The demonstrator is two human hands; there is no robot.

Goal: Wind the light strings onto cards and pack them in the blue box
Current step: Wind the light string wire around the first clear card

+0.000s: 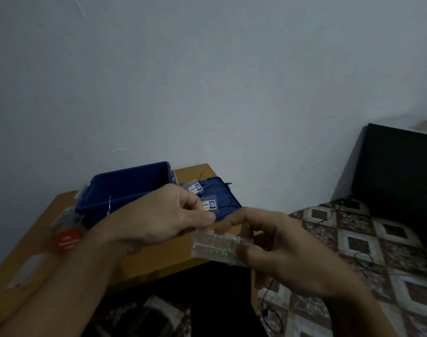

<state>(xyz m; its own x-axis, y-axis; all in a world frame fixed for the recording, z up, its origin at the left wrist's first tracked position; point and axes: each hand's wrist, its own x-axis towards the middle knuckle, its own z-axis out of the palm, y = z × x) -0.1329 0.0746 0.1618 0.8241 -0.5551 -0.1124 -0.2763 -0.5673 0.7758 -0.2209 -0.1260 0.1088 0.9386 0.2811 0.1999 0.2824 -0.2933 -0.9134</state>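
Nearest, low in view: right hand [280,244], fingers curled round the right end of a clear card [214,246]. Faint lines across the card, too blurred to call string. Just left of it, left hand [163,215], fingers curled, thumb and forefinger pinched at the card's top left corner. Card held roughly level in the air, above the near edge of a wooden table [159,259]. Further back on the table, at left: red carton [66,239], just beside the front left corner of the blue box [127,188]. Box open, with a thin pale strand [109,203] hanging over its front wall. Right of the box, blue lid [222,198] lying flat, with two small labelled packets [208,205] at its left edge. Beyond, at right, patterned floor [377,239] and a black cabinet [397,178] against a pale wall [207,81].
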